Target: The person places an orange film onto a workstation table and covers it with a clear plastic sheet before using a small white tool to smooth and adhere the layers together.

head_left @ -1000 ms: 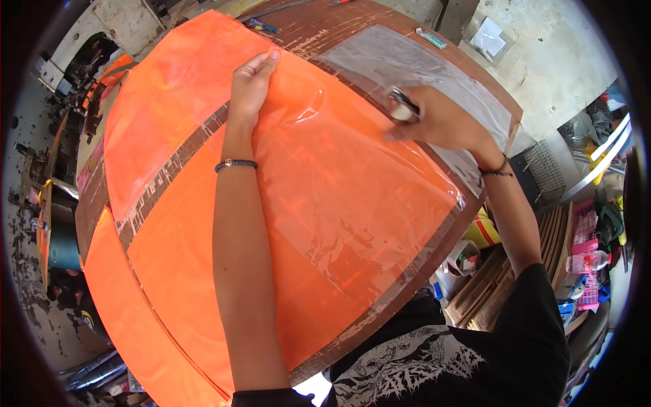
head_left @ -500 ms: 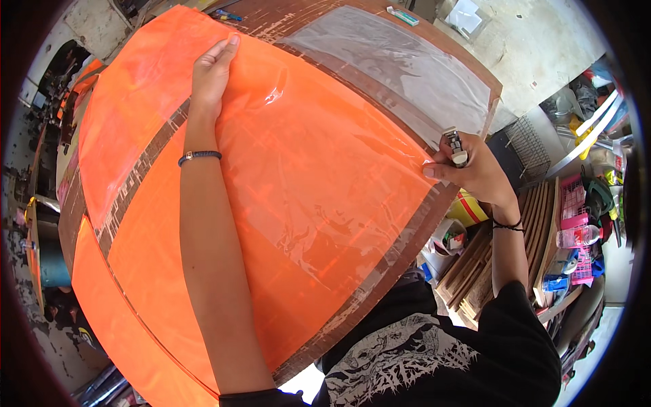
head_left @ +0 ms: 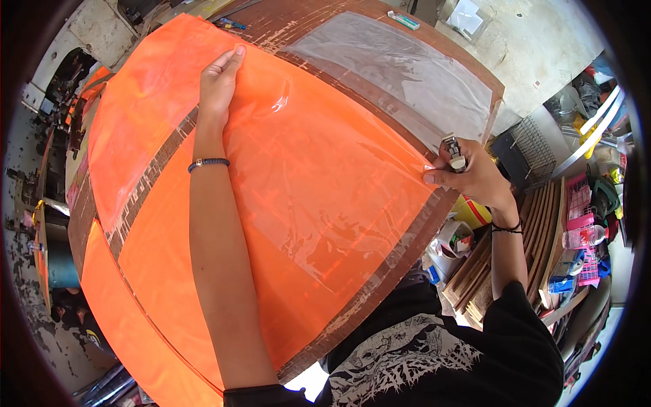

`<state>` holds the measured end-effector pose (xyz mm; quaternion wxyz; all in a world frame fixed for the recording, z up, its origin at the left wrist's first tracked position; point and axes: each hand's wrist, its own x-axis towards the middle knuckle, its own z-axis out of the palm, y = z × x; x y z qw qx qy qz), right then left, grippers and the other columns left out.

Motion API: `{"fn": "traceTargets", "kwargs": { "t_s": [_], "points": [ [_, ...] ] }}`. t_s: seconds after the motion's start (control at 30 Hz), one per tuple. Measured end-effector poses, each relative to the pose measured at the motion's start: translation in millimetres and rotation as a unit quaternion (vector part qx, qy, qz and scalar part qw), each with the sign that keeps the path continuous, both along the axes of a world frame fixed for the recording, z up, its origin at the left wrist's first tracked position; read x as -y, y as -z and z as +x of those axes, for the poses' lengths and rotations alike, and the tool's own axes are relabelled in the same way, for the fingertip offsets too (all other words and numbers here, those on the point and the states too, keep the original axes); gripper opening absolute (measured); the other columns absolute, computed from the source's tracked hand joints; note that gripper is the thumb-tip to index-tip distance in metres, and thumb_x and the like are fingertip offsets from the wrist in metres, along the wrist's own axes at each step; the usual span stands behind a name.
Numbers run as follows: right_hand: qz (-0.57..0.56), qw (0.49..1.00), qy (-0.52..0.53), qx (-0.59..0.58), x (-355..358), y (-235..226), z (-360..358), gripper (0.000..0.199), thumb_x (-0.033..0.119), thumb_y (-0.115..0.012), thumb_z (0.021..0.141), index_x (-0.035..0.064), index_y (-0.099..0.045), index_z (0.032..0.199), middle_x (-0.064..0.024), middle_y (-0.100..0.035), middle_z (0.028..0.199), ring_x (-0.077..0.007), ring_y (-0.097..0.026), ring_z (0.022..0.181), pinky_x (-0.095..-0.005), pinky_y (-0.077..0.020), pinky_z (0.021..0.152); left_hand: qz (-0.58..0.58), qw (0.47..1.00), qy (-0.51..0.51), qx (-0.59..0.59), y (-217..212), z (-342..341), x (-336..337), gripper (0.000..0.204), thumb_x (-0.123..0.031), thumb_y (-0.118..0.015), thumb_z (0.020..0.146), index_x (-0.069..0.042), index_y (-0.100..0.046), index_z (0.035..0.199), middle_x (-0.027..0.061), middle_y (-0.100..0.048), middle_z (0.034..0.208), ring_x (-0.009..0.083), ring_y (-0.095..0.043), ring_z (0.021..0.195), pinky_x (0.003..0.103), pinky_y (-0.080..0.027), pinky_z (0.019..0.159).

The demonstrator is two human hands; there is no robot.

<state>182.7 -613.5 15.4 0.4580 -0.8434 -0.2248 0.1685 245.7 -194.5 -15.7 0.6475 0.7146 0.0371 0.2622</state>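
A large glossy orange sheet lies over the brown tabletop, with a clear plastic film apparently on top of it. My left hand pinches its far edge between thumb and fingers, the forearm stretched across the sheet. At the right corner, my right hand has thumb and finger closed on the sheet's edge. The same hand keeps a small metal-and-cream tool in its curled fingers; its exact kind is unclear. More orange sheet lies to the left, a brown strip of table showing between the pieces.
Grey clear plastic lies on the table's far side, near a small teal-and-white box. Right of the table are stacked wooden slats, a wire basket, a white bucket and a plastic bottle.
The whole view has shifted slightly, so the table appears a little further right and lower. Both hands keep their holds on the sheet's edge.
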Motion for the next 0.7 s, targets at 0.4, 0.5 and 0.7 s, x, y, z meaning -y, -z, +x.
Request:
{"fn": "traceTargets", "kwargs": {
  "t_s": [0.4, 0.5, 0.7],
  "points": [
    [0.044, 0.998, 0.031, -0.031, 7, 1, -14, 0.033, 0.013, -0.079, 0.077, 0.0071, -0.047, 0.078, 0.001, -0.058, 0.066, -0.0051, -0.057, 0.061, -0.0217, -0.0438, 0.055, -0.008, 1.0, 0.005, -0.003, 0, 1, 0, 0.027, -0.031, -0.064, 0.091, -0.006, -0.071, 0.094, -0.0083, -0.058, 0.077, 0.0022, -0.046, 0.071, 0.021, -0.04, 0.068],
    [0.055, 0.997, 0.043, -0.04, 5, -2, -20, 0.035, 0.011, -0.079, 0.077, 0.0086, -0.044, 0.077, 0.0006, -0.059, 0.066, -0.0056, -0.057, 0.061, -0.0219, -0.0438, 0.055, 0.016, 1.0, -0.022, -0.002, -5, -1, 6, 0.028, -0.032, -0.064, 0.091, -0.006, -0.071, 0.097, -0.008, -0.059, 0.078, 0.0025, -0.047, 0.072, 0.021, -0.041, 0.069],
    [0.094, 0.993, 0.05, -0.047, 19, 4, -42, 0.038, 0.002, -0.076, 0.076, 0.01, -0.039, 0.074, -0.0014, -0.059, 0.066, -0.0072, -0.058, 0.061, -0.0225, -0.0436, 0.054, 0.122, 0.991, -0.01, -0.045, -18, 0, 16, 0.034, -0.033, -0.064, 0.091, -0.002, -0.07, 0.105, -0.0042, -0.062, 0.084, 0.0051, -0.052, 0.079, 0.022, -0.044, 0.072]
  ]
}}
